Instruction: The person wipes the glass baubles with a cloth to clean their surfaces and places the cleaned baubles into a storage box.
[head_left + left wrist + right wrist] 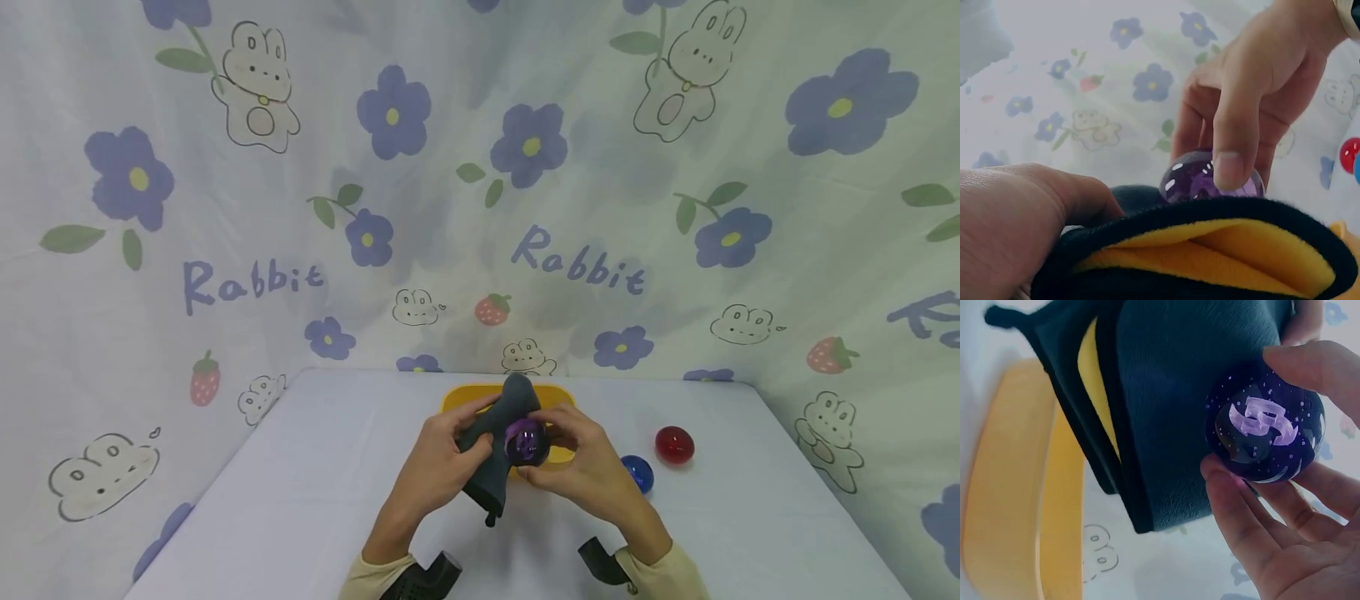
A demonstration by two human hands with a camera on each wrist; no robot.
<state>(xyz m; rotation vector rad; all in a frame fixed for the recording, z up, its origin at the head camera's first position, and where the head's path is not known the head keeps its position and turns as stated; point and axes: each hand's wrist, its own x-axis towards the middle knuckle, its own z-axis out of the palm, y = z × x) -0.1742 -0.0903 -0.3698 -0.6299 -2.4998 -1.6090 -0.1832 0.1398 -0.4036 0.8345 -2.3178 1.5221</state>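
My left hand (431,471) grips a dark teal cloth mitt (491,477), its thumb lying across the near face. The mitt is tilted, with its rounded end up and its open cuff down towards me. Inside the cuff, the left wrist view shows a yellow lining (1222,250). A glossy, see-through purple ball (1266,422) with a pale ribbon pattern is pinched between the thumb and fingers of my right hand (592,471). That ball sits against the outside of the mitt. The left hand's other fingers are mostly hidden behind the cloth.
Behind the hands stands a yellow container (558,396), partly covered by them. To the right, a red ball (674,446) and a blue ball (639,473) lie on the white tabletop (300,500). A patterned curtain (450,183) hangs behind the table.
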